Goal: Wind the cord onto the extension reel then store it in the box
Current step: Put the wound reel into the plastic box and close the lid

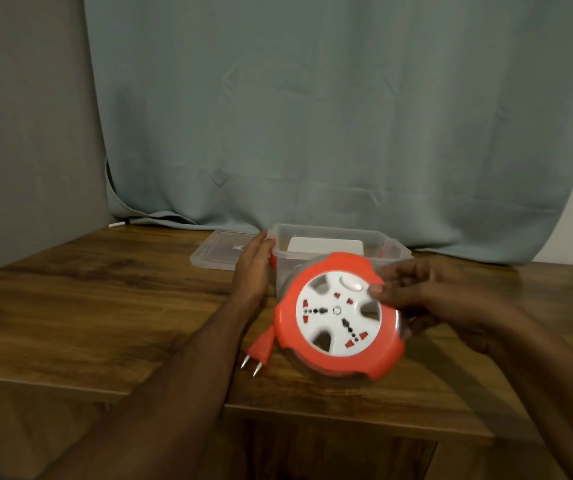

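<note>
The round extension reel (338, 318), orange rim with a white socket face, is tilted up above the table in front of the box. My right hand (420, 296) grips its right edge, thumb on the white face. Its orange plug (259, 349) hangs at the lower left with two metal pins pointing down; the cord is not seen loose. My left hand (253, 268) has straight fingers and rests against the left end of the clear plastic box (333, 237). A white card lies inside the box.
The box's clear lid (219, 252) lies flat on the wooden table (105, 299), left of the box. A grey-blue curtain hangs behind the table. A grey wall stands at the left. The table's front edge is close to me.
</note>
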{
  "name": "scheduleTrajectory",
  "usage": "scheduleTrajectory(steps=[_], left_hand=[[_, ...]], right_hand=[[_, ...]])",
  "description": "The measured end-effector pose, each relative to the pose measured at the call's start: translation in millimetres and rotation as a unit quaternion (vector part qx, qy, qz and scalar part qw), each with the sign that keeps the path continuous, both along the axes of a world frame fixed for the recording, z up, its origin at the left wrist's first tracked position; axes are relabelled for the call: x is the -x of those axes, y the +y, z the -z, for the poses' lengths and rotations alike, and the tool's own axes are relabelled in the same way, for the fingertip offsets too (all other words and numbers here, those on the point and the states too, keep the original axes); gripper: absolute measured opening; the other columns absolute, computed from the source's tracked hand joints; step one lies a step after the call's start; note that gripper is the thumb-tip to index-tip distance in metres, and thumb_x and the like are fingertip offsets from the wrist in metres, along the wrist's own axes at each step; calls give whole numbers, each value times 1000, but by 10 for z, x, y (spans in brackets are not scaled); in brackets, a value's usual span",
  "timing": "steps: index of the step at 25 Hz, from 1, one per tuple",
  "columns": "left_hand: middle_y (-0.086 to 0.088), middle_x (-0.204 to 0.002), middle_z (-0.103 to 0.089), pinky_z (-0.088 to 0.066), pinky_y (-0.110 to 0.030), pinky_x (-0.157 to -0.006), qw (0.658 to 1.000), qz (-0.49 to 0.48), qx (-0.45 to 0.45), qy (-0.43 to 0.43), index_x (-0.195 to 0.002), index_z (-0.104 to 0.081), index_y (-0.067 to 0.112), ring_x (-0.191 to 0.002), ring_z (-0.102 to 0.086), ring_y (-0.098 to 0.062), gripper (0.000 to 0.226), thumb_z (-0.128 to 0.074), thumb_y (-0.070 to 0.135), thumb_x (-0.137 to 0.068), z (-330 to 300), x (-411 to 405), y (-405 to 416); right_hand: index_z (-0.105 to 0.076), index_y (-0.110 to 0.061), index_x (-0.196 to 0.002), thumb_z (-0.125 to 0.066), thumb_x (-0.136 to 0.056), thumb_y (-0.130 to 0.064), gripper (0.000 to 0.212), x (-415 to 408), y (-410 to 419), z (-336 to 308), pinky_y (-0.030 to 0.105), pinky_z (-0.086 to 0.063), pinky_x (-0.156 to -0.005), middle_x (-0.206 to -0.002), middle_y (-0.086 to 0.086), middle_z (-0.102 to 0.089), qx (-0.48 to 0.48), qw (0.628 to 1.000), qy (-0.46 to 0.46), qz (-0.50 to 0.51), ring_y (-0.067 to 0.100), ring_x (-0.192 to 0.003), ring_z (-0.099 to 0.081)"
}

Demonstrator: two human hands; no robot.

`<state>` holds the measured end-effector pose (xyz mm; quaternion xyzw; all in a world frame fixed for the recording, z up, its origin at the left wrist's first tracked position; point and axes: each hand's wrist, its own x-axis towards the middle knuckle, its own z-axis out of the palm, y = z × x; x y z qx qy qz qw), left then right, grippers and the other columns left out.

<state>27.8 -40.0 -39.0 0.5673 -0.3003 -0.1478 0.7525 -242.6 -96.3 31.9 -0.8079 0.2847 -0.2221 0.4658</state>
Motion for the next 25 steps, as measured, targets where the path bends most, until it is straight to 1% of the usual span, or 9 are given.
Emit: scheduleTrajectory(steps=[4,8,11,12,15,18,22,23,25], left_hand=[[4,-135,-61,-47,-49,-109,1000,17,3,5,-145,-53,28,-124,-58,-20,50,-50,46,-99,23,-3,-5],[1,-148,-55,-42,-49,-114,1000,0,-15,-23,-148,-51,30,-132,-53,-21,60,-47,52,-92,36,-41,-27],[1,-151,-52,-40,-50,-116,999,-17,-22,-36,-149,-49,29,-134,-50,-21,52,-46,45,-100,39,-39,-27],[1,-152,-50,-40,-50,-115,999,-21,-28,-42,-149,-48,29,-135,-49,-21,51,-45,45,-101,36,-30,-21],[0,-151,-53,-45,-50,-112,998,-22,-39,-49,-149,-48,31,-133,-52,-22,50,-41,47,-102,41,-45,-45],[0,-147,-56,-48,-40,-105,996,-37,-54,-59,-149,-48,31,-129,-55,-21,47,-37,45,-106,31,-35,-64],[1,-144,-58,-51,-45,-105,995,-38,-52,-71,-147,-50,33,-126,-57,-21,47,-37,48,-104,58,-54,-71],[2,-144,-58,-51,-46,-104,995,-38,-50,-73,-147,-50,33,-125,-57,-21,47,-37,48,-104,72,-53,-73],[3,-145,-57,-52,-47,-104,996,-34,-45,-65,-148,-49,35,-125,-57,-20,46,-38,47,-104,71,-45,-76]], right_hand=[[-76,-9,-102,-80,-84,-10,18,4,-130,-391,35,-60,-51,-85,15,-72,53,982,-162,87,24,-60,-67],[-67,-3,-127,-77,-91,-12,38,-280,-437,-639,40,-65,-60,-89,8,-70,45,959,-237,146,28,-69,-69],[-64,-5,-130,-78,-90,-9,42,-664,-653,-502,55,-64,-70,-95,9,-68,49,970,-186,151,31,-67,-65],[-65,-5,-128,-78,-90,-9,40,-782,-709,-417,55,-64,-70,-93,10,-68,52,975,-153,150,30,-65,-65],[-68,2,-120,-76,-92,-6,31,-1013,-865,-222,29,-54,-54,-79,12,-64,63,989,-52,127,20,-58,-58],[-67,9,-117,-74,-93,-13,33,-1108,-1012,-213,35,-51,-68,-89,19,-66,72,990,51,113,26,-71,-60],[-65,3,-117,-70,-92,-22,35,-1132,-963,-213,31,-49,-67,-103,17,-67,221,936,235,138,32,-86,-67],[-65,0,-119,-70,-91,-26,38,-1106,-910,-162,31,-48,-70,-111,16,-69,266,919,235,173,34,-97,-68],[-73,-12,-112,-68,-87,-32,33,-1013,-802,-4,33,-50,-77,-115,11,-75,359,888,121,263,35,-106,-69]])
